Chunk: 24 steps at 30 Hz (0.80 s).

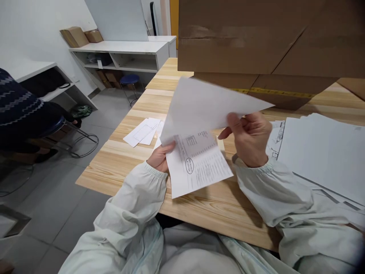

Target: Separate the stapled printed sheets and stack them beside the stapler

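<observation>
left hand [159, 156] pinches lower edge of white printed paper sheet [196, 163] | right hand [251, 139] grips its lifted upper half, over pale wooden table [119, 160] | step: folding, half bent over | next, likely: align edges, press crease

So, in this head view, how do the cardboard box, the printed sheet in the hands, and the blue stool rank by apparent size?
1. cardboard box, though it is closest to the camera.
2. printed sheet.
3. blue stool, small partly because it is far away.
</observation>
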Available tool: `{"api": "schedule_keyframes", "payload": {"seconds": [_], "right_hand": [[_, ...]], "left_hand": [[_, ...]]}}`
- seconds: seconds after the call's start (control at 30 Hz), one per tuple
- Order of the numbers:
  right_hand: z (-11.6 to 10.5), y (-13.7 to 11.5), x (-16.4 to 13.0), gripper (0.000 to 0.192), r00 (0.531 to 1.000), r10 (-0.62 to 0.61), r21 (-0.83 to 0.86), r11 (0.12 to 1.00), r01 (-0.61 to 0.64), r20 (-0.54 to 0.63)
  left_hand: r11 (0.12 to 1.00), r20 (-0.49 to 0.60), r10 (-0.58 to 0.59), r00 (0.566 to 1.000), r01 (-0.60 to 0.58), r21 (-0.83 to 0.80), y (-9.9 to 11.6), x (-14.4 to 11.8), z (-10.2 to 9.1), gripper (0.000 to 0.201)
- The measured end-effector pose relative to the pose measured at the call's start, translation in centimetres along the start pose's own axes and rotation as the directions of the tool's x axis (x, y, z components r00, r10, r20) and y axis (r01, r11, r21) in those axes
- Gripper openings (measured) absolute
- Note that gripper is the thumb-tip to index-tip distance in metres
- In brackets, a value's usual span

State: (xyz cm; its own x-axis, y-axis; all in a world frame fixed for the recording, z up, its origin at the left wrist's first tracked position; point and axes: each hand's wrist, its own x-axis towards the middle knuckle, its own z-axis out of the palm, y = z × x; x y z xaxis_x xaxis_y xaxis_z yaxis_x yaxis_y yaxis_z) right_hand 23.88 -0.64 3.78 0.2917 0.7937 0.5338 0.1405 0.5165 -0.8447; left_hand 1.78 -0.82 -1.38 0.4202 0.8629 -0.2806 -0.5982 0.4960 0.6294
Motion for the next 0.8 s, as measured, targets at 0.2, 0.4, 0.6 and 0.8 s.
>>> {"api": "schedule_keyframes", "payload": {"seconds": [0.2, 0.4, 0.6, 0.8], "right_hand": [[-2.2, 1.6, 3.7, 0.023, 0.918, 0.108, 0.096, 0.992, -0.077, -0.382], [-3.3, 2.9, 5.4, 0.023, 0.868, 0.234, 0.126, 0.972, -0.199, -0.439], [-3.5, 3.1, 5.4, 0.027, 0.895, 0.206, 0.084, 0.978, -0.188, -0.395], [-6.5, 2.4, 8.1, 0.029, 0.741, 0.25, 0.119, 0.967, -0.227, -0.623]], "left_hand": [[0.996, 0.051, 0.036, 0.998, -0.04, 0.074, -0.3, 0.0, -0.2, 0.05], [0.993, 0.067, 0.001, 0.998, -0.009, 0.115, -0.4, 0.2, -0.6, 0.053], [0.987, 0.095, -0.03, 0.995, 0.015, 0.157, -0.6, 0.2, -1.3, 0.05], [0.986, 0.053, -0.054, 0.997, 0.045, 0.163, -0.3, 0.1, -1.4, 0.047]]}}
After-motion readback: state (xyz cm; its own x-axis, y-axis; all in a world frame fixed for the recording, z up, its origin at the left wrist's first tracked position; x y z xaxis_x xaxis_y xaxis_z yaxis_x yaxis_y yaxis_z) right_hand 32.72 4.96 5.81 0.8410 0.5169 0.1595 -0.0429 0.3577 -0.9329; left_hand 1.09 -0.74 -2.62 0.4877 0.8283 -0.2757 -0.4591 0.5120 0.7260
